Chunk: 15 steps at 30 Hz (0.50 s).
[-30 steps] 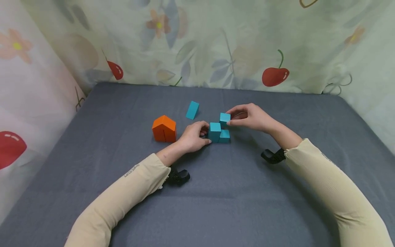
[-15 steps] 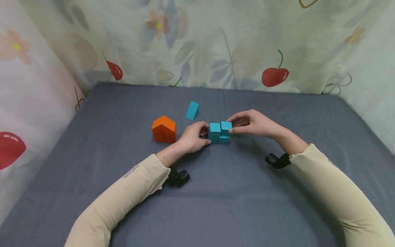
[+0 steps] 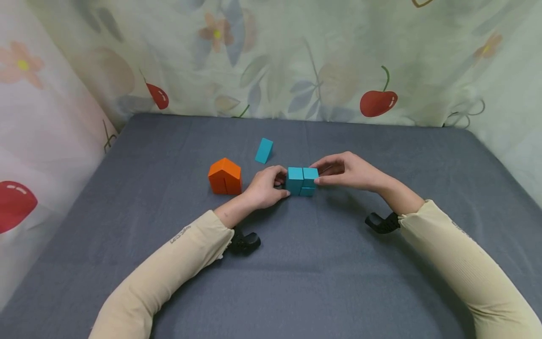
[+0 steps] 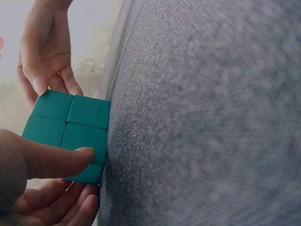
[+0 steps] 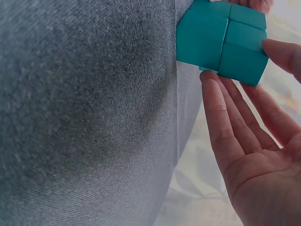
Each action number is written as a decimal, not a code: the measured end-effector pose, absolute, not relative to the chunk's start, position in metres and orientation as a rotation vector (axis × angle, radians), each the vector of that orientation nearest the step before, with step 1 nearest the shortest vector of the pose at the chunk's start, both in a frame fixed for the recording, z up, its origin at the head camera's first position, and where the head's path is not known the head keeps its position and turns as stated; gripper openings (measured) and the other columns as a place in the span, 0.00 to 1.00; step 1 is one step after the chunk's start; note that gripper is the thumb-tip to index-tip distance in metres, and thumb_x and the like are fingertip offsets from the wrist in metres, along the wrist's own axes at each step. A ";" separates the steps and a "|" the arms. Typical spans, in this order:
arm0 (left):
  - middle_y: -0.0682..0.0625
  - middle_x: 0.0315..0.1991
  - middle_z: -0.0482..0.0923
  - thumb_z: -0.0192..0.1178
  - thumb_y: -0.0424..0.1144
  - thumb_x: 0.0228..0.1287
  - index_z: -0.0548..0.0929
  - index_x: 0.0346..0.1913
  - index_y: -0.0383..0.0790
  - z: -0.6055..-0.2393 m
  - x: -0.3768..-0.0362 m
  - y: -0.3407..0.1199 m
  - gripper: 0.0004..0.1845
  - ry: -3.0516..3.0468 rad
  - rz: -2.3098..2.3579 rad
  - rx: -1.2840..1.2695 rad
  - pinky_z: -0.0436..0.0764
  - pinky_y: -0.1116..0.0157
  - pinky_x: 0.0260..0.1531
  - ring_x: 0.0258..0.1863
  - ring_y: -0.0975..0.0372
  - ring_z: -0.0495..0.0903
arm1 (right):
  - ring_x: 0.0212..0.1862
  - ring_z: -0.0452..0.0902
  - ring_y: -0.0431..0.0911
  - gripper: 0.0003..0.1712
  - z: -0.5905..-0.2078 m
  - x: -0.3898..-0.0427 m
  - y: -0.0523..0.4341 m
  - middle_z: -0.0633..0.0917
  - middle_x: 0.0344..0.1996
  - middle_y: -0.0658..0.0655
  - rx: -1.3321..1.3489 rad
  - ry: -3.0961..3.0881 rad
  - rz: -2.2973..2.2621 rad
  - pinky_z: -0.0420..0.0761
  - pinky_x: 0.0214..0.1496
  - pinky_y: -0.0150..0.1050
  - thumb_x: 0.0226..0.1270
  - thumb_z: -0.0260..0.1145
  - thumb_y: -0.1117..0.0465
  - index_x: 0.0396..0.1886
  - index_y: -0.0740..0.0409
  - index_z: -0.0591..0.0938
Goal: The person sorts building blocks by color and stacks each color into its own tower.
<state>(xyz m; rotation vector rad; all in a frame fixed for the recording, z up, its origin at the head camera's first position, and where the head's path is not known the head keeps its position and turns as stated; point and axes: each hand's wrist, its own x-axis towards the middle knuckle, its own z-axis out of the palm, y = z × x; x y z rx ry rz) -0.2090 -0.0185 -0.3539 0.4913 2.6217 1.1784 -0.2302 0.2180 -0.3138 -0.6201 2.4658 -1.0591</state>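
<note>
Right hand (image 3: 349, 172): grip narrow, thumb and forefinger pinching the upper right teal cube (image 3: 310, 174), which now sits on the lower cube of the teal block cluster (image 3: 301, 181). In the right wrist view the remaining fingers (image 5: 221, 117) lie straight beside the cluster (image 5: 221, 40), not curled round it.

Left hand (image 3: 266, 187): grip closed on the cluster's left side, thumb (image 4: 56, 160) pressed flat on the near face (image 4: 66, 136), fingers curled beneath. We cannot tell from the head view how far they wrap behind.

Cluster sits mid-surface on the grey cloth-covered counter (image 3: 296, 263); its cubes form a flush two-by-two face in the left wrist view.

Relative to the cluster: the orange house-shaped block (image 3: 225, 176) stands to its left, just beyond the left hand; a loose teal wedge (image 3: 264, 150) lies behind and left, apart from both. Floral curtain (image 3: 296, 61) at the back.

We judge the step as seating the last cube square against its neighbours. The next move calls for releasing the pinch without nudging the cube, the left hand bracing meanwhile.
</note>
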 end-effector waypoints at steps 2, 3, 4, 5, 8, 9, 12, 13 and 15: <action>0.40 0.56 0.75 0.64 0.31 0.62 0.73 0.60 0.33 -0.353 -0.209 -0.018 0.23 2.622 1.177 0.491 0.76 0.61 0.58 0.55 0.53 0.76 | 0.53 0.81 0.50 0.25 -0.314 -0.230 0.218 0.83 0.52 0.60 -0.630 2.465 -1.059 0.82 0.54 0.43 0.62 0.69 0.55 0.58 0.59 0.78; 0.40 0.56 0.75 0.64 0.31 0.62 0.73 0.60 0.33 -0.353 -0.209 -0.018 0.23 2.622 1.178 0.492 0.76 0.61 0.58 0.55 0.53 0.76 | 0.53 0.81 0.50 0.25 -0.314 -0.230 0.218 0.83 0.52 0.60 -0.635 2.464 -1.060 0.82 0.54 0.43 0.63 0.69 0.55 0.58 0.59 0.78; 0.40 0.56 0.75 0.64 0.31 0.62 0.73 0.59 0.33 -0.353 -0.209 -0.018 0.23 2.622 1.178 0.491 0.76 0.61 0.58 0.55 0.53 0.76 | 0.53 0.81 0.50 0.25 -0.315 -0.229 0.218 0.83 0.52 0.60 -0.640 2.463 -1.061 0.82 0.54 0.43 0.63 0.69 0.56 0.58 0.59 0.78; 0.40 0.56 0.75 0.64 0.31 0.61 0.73 0.59 0.33 -0.353 -0.209 -0.018 0.23 2.624 1.178 0.491 0.76 0.61 0.58 0.54 0.53 0.76 | 0.53 0.81 0.50 0.25 -0.315 -0.229 0.218 0.83 0.52 0.60 -0.643 2.461 -1.062 0.82 0.54 0.43 0.63 0.69 0.56 0.58 0.59 0.78; 0.40 0.55 0.75 0.64 0.31 0.61 0.74 0.59 0.33 -0.352 -0.208 -0.018 0.22 2.626 1.183 0.488 0.76 0.60 0.58 0.54 0.53 0.76 | 0.54 0.81 0.50 0.26 -0.316 -0.228 0.217 0.83 0.53 0.60 -0.640 2.452 -1.073 0.81 0.55 0.42 0.63 0.69 0.56 0.59 0.59 0.77; 0.40 0.55 0.75 0.64 0.31 0.61 0.74 0.59 0.33 -0.352 -0.208 -0.018 0.22 2.627 1.184 0.488 0.76 0.60 0.58 0.54 0.53 0.76 | 0.54 0.81 0.50 0.26 -0.317 -0.228 0.217 0.83 0.53 0.60 -0.640 2.448 -1.077 0.81 0.55 0.42 0.63 0.69 0.56 0.59 0.59 0.77; 0.40 0.55 0.75 0.64 0.31 0.61 0.74 0.58 0.33 -0.351 -0.207 -0.018 0.22 2.630 1.184 0.490 0.76 0.60 0.58 0.54 0.53 0.76 | 0.54 0.81 0.51 0.27 -0.320 -0.227 0.217 0.82 0.53 0.60 -0.642 2.440 -1.088 0.81 0.55 0.43 0.62 0.69 0.56 0.60 0.60 0.76; 0.40 0.55 0.75 0.64 0.31 0.61 0.74 0.59 0.33 -0.351 -0.207 -0.018 0.22 2.631 1.183 0.491 0.76 0.60 0.58 0.54 0.53 0.76 | 0.54 0.81 0.51 0.27 -0.322 -0.227 0.217 0.82 0.53 0.60 -0.642 2.441 -1.092 0.81 0.55 0.43 0.62 0.69 0.56 0.60 0.60 0.76; 0.40 0.55 0.75 0.64 0.31 0.61 0.74 0.59 0.33 -0.351 -0.207 -0.018 0.22 2.631 1.180 0.490 0.76 0.60 0.58 0.54 0.53 0.76 | 0.54 0.81 0.51 0.27 -0.324 -0.226 0.216 0.82 0.53 0.60 -0.643 2.444 -1.107 0.81 0.55 0.43 0.62 0.69 0.57 0.60 0.60 0.76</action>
